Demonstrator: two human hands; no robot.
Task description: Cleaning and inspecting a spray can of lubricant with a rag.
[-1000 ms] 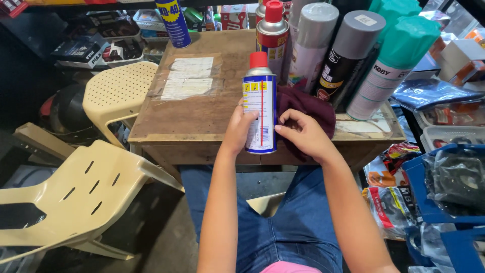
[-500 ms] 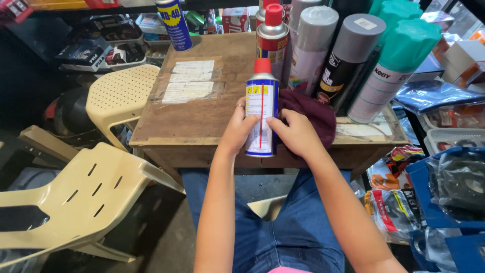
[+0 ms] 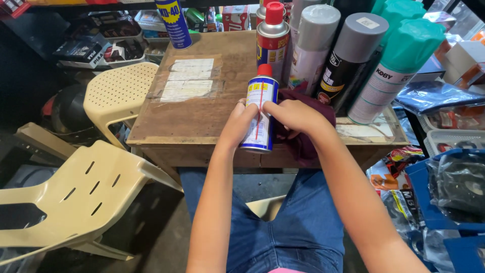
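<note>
1. The blue and yellow spray can (image 3: 260, 114) with a red cap stands upright near the front edge of the wooden bench (image 3: 202, 108), between both hands
2. The left hand (image 3: 241, 121) wraps the can's left side, its grip pressed around the body
3. The right hand (image 3: 293, 114) meets the can from the right, fingers curled; its grip pinches the thin red straw (image 3: 259, 116) lying along the can's front
4. A maroon cloth (image 3: 303, 141) lies under the right hand, just beside the can
5. Taller spray cans stand behind: a red-capped one (image 3: 272, 35), grey-capped ones (image 3: 313, 45) and a teal-capped one (image 3: 396, 71)
6. Cream plastic chairs (image 3: 76, 187) stand left of the bench
</note>
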